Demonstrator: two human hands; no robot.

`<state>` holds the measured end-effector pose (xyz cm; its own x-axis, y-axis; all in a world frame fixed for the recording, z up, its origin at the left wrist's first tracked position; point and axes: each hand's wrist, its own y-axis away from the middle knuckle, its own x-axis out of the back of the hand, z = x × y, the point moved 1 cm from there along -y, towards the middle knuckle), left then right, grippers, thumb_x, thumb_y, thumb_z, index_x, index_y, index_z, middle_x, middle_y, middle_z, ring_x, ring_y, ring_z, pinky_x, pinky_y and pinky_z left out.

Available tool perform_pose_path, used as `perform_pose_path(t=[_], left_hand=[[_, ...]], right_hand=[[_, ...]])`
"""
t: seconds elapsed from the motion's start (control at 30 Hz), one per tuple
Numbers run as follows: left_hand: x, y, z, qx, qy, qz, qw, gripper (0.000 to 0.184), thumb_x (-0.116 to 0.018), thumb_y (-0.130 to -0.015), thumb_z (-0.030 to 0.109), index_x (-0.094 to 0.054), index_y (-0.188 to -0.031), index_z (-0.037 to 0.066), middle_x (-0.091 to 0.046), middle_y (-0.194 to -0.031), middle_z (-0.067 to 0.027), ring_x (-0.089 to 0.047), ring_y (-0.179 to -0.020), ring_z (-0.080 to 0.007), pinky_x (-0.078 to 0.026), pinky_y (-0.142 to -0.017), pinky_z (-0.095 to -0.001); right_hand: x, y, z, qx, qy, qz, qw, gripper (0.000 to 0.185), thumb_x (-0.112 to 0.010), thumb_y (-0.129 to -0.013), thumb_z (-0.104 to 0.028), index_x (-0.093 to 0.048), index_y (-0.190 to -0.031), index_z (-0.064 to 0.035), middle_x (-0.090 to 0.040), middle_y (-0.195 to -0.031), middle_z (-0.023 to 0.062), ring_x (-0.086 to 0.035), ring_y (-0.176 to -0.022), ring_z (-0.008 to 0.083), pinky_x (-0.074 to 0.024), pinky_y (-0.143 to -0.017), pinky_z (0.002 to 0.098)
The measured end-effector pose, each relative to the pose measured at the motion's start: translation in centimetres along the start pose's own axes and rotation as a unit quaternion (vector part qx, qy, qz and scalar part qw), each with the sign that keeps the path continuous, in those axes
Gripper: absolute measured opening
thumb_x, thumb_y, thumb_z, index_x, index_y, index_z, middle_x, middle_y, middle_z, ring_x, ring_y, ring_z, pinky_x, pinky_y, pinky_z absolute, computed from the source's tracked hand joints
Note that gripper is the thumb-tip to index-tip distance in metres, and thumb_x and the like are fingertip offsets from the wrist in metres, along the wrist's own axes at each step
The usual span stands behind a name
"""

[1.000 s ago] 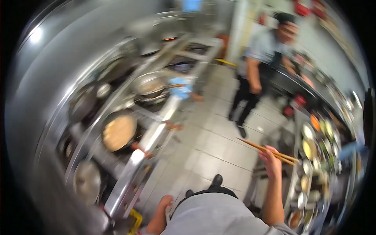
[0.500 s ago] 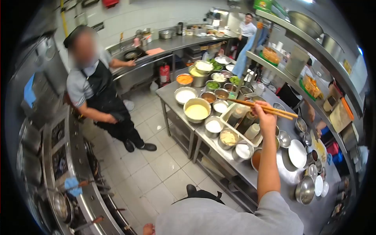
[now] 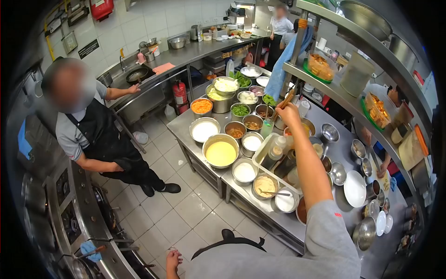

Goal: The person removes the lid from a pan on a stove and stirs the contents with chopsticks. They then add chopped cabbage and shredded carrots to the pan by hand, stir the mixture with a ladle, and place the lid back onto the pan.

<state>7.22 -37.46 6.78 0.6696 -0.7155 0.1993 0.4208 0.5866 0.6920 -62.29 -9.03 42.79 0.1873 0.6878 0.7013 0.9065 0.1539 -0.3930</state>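
Observation:
My right hand (image 3: pixel 288 114) is stretched out over the steel prep table (image 3: pixel 320 186), closed round wooden chopsticks (image 3: pixel 289 98) that point away from me. Under and beside it stand bowls of brown food (image 3: pixel 253 122) and a white tray of bottles (image 3: pixel 256 160). Chopped greens (image 3: pixel 240 109), shredded orange food (image 3: pixel 201 106) and a pot of yellow liquid (image 3: pixel 221 153) are farther left. Low at my left side, my left hand (image 3: pixel 174 258) hangs over the floor with its fingers partly curled; whether it holds anything is unclear.
A co-worker in a black apron (image 3: pixel 97 135) stands at the left, one hand on a pan (image 3: pixel 137 75) by the sink. The stove (image 3: pixel 76 218) lines the left edge. Overhead shelves (image 3: pixel 344 88) hang at the right. Other people (image 3: pixel 280 28) are at the back.
The view has turned from the stove to the prep table. My right hand has reached farther over the table, and the chopsticks now point away. My left hand shows more fully.

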Motion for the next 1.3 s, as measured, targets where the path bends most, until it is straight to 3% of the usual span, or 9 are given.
perform_pose_path(t=[0.07, 0.27, 0.4, 0.53, 0.63, 0.8, 0.97, 1.1, 1.3], left_hand=[[2.0, 0.3, -3.2, 0.062, -0.011, 0.024, 0.998, 0.025, -0.052, -0.087, 0.022, -0.052, -0.104, 0.004, -0.061, -0.082, -0.0100, -0.056, -0.051, -0.0177, -0.046, -0.041, -0.0301], [8.7, 2.4, -12.7, 0.068, -0.189, -0.016, 0.980, 0.040, -0.050, -0.088, 0.032, -0.043, -0.120, 0.009, -0.049, -0.109, -0.0127, -0.046, -0.094, -0.0256, -0.038, -0.078, -0.0362], [10.3, 0.1, -16.7, -0.064, -0.556, -0.108, 0.822, 0.060, -0.049, -0.089, 0.041, -0.033, -0.135, 0.008, -0.037, -0.137, -0.0170, -0.034, -0.127, -0.0321, -0.029, -0.105, -0.0397], [13.3, -1.8, -13.2, -0.078, -0.457, -0.081, 0.882, 0.046, -0.043, -0.089, 0.032, -0.043, -0.125, 0.002, -0.044, -0.127, -0.0223, -0.037, -0.118, -0.0394, -0.029, -0.100, -0.0447], [13.2, -4.3, -8.6, -0.098, -0.440, -0.085, 0.889, 0.042, -0.040, -0.089, 0.027, -0.047, -0.119, 0.000, -0.047, -0.122, -0.0249, -0.039, -0.114, -0.0431, -0.030, -0.098, -0.0472], [13.2, -9.0, -1.9, 0.103, 0.064, 0.070, 0.990, 0.020, -0.044, -0.091, 0.027, -0.048, -0.101, 0.010, -0.057, -0.078, -0.0076, -0.057, -0.055, -0.0207, -0.045, -0.042, -0.0303], [12.1, -9.2, 2.2, 0.111, 0.132, 0.105, 0.980, 0.019, -0.047, -0.090, 0.026, -0.049, -0.101, 0.010, -0.057, -0.077, -0.0075, -0.056, -0.054, -0.0201, -0.045, -0.042, -0.0302], [10.9, -9.6, 4.1, 0.136, 0.083, 0.119, 0.980, 0.031, -0.048, -0.090, 0.032, -0.048, -0.109, 0.007, -0.057, -0.090, -0.0092, -0.057, -0.066, -0.0207, -0.047, -0.053, -0.0313], [8.4, -6.9, 1.6, 0.172, 0.024, 0.118, 0.978, 0.054, -0.044, -0.090, 0.044, -0.044, -0.125, 0.003, -0.057, -0.112, -0.0132, -0.059, -0.082, -0.0234, -0.051, -0.068, -0.0342]], right_hand=[[-1.5, -1.5, 1.1, 0.010, 0.014, -0.022, 1.000, 0.020, -0.067, -0.070, -0.021, -0.066, -0.084, -0.0066, -0.065, -0.081, 0.0148, -0.063, -0.078, 0.0309, -0.0489, -0.072, 0.0379], [-8.0, -4.2, 8.9, -0.043, 0.070, -0.094, 0.992, 0.021, -0.068, -0.068, -0.027, -0.065, -0.069, -0.0067, -0.066, -0.073, 0.0119, -0.064, -0.068, 0.0256, -0.0497, -0.064, 0.0364], [-10.2, -0.5, 8.6, -0.141, -0.082, -0.097, 0.982, 0.016, -0.063, -0.077, -0.016, -0.063, -0.085, -0.0023, -0.057, -0.059, 0.0041, -0.054, -0.047, 0.0156, -0.0442, -0.044, 0.0299], [-11.0, 2.7, 5.5, -0.212, -0.119, 0.016, 0.970, 0.030, -0.065, -0.076, -0.014, -0.058, -0.103, -0.0028, -0.058, -0.070, 0.0053, -0.055, -0.056, 0.0150, -0.0460, -0.050, 0.0286], [-12.2, 5.0, 1.6, -0.052, -0.057, 0.254, 0.964, 0.046, -0.066, -0.075, -0.013, -0.049, -0.117, -0.0039, -0.057, -0.083, 0.0070, -0.055, -0.068, 0.0136, -0.0470, -0.060, 0.0272], [-17.4, 4.3, -9.4, -0.074, -0.273, 0.081, 0.956, 0.046, -0.064, -0.077, -0.010, -0.047, -0.119, -0.0042, -0.054, -0.091, 0.0064, -0.052, -0.071, 0.0116, -0.0456, -0.065, 0.0269], [-22.8, -6.6, -9.8, 0.052, -0.195, 0.042, 0.979, 0.039, -0.063, -0.077, -0.013, -0.053, -0.111, 0.0010, -0.058, -0.101, 0.0136, -0.058, -0.081, 0.0198, -0.0475, -0.073, 0.0303], [-26.3, -16.9, -8.2, 0.094, -0.100, -0.036, 0.990, 0.061, -0.068, -0.072, -0.021, -0.045, -0.125, -0.0015, -0.049, -0.122, 0.0211, -0.048, -0.112, 0.0322, -0.0385, -0.095, 0.0354], [-32.8, -24.7, -6.4, 0.168, 0.119, -0.236, 0.950, 0.088, -0.078, -0.059, -0.027, -0.035, -0.133, -0.0053, -0.037, -0.135, 0.0198, -0.036, -0.124, 0.0339, -0.0314, -0.104, 0.0347]])
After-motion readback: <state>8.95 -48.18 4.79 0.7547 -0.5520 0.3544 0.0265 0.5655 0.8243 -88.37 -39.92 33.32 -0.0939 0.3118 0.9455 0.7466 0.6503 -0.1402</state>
